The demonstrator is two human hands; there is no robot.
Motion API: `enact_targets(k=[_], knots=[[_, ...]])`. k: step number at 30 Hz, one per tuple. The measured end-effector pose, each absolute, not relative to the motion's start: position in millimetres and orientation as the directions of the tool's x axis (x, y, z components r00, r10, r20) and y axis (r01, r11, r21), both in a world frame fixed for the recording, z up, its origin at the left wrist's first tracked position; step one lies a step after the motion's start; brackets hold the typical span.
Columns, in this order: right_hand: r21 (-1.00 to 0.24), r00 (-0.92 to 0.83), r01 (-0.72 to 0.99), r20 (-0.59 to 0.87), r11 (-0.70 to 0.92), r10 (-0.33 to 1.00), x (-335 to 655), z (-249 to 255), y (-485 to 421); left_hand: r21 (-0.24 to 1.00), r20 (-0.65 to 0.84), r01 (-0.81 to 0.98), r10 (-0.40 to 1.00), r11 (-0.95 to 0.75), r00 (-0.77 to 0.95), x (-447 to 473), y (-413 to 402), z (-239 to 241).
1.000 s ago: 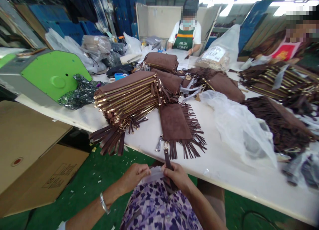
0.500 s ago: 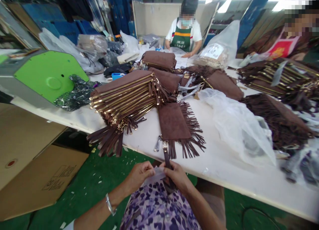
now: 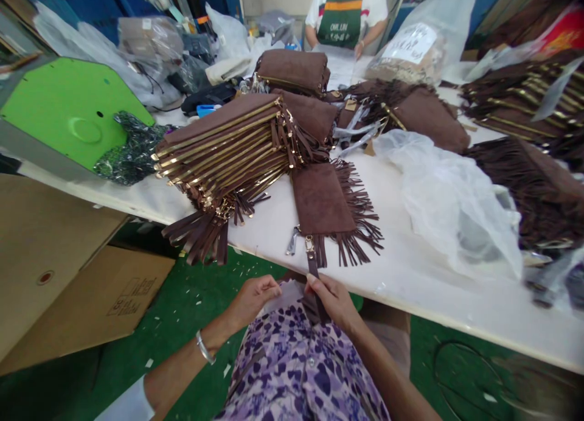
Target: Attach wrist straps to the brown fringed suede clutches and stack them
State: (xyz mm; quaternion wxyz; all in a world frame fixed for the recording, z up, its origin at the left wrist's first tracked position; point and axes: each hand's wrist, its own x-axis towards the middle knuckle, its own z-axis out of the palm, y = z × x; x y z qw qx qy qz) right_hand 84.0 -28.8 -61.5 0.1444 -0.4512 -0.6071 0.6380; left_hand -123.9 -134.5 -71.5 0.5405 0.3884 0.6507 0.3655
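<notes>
A brown fringed pouch (image 3: 323, 199) lies flat near the table's front edge, its strap (image 3: 312, 266) hanging down over the edge. My right hand (image 3: 335, 299) is closed on that strap, thumb on top. Between finger and thumb my left hand (image 3: 255, 296) pinches a thin translucent plastic piece (image 3: 287, 294), which reaches across toward the strap. Whether the plastic is wrapped round the strap I cannot tell. Left of the pouch rises a stack of brown pouches (image 3: 223, 153) with gold zippers and dangling straps.
A green-sided machine (image 3: 59, 117) stands at left beside crumpled dark plastic (image 3: 130, 153). White plastic bags (image 3: 447, 208) and more fringed pouches (image 3: 529, 184) lie at right. A co-worker in a green apron (image 3: 341, 19) is across the table. Cardboard boxes (image 3: 114, 305) stand at lower left.
The view has tipped downward and come closer to the table. My hands have drawn slightly apart, and the right one still grips the strap. The pouch lies as before.
</notes>
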Motion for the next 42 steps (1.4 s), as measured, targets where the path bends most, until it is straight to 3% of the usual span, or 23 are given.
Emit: enact_targets(k=[2, 8, 12, 26, 36, 42], knots=[[-0.896, -0.565, 0.349, -0.436, -0.276, 0.701, 81.8, -64.1, -29.9, 0.887, -0.434, 0.108, 0.891, 0.448, -0.131, -127.3, -138.4, -71.8], [-0.748, -0.666, 0.166, -0.566, -0.643, 0.486, 75.0, -62.7, -29.4, 0.885, -0.443, 0.071, 0.878, 0.461, -0.182, -136.0, -146.8, -71.7], [-0.696, -0.67, 0.0, -0.533, -0.718, 0.517, 71.9, -54.5, -25.2, 0.888, -0.436, 0.065, 0.879, 0.455, -0.191, -138.5, -151.1, -68.7], [-0.856, -0.455, 0.047, -0.477, -0.515, 0.752, 49.9, -68.1, -32.5, 0.878, -0.473, -0.003, 0.867, 0.478, -0.159, -137.7, -160.5, -66.4], [-0.885, -0.426, 0.054, -0.439, -0.463, 0.791, 44.2, -78.3, -44.9, 0.881, -0.458, 0.02, 0.864, 0.472, -0.209, -131.7, -160.2, -64.9], [-0.856, -0.454, 0.054, -0.48, -0.514, 0.751, 40.3, -78.3, -51.9, 0.876, -0.464, 0.0, 0.842, 0.483, -0.274, -123.1, -158.8, -65.5]])
